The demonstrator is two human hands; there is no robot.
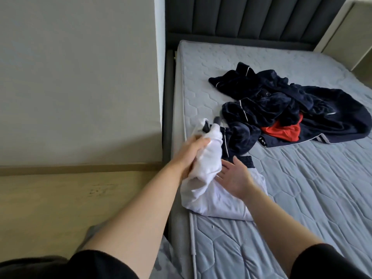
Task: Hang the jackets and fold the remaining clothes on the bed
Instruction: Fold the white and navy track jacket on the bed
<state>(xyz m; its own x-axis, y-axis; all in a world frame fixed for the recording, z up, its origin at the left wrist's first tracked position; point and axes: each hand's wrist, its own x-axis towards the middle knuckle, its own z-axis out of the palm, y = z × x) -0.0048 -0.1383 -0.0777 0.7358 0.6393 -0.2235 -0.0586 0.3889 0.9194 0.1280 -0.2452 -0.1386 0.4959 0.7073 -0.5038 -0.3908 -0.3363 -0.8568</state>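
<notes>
Folding step: left hand (198, 150) clenched round a bunched end of the white garment (221, 202), held raised above the rest, apparently to double it over; fold judged half made
Free hand: right hand (235, 178) released, fingers spread, grasping nothing; palm at the lower cloth, probably to pin it flat
Work site: near left corner of the bed (302, 198), close to the edge, within easy reach
Waiting pile: navy fleece garments (281, 101), crumpled mid-mattress, partly covering a red garment (281, 131); near edge against the white garment; not yet sorted
Uncertain: whether the pile includes jackets cannot be told
</notes>
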